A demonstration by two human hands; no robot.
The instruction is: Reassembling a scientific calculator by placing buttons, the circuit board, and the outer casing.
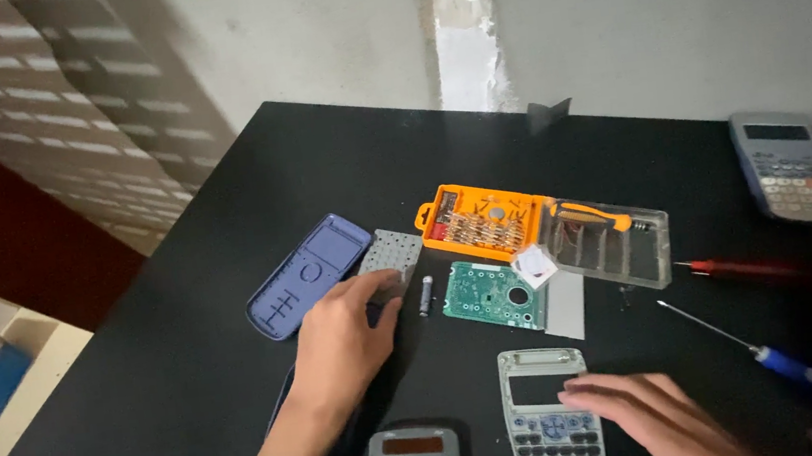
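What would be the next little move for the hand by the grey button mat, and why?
Probably close the fingers and lift the mat: the left hand already rests on the near edge of the grey keypad mat, while the right hand lies on the calculator front shell.

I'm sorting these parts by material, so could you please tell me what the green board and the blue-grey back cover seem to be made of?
Green board: likely fibreglass circuit board, glossy green coating, small metal pads. Blue-grey back cover: apparently moulded plastic, matte, with ribbed recesses.
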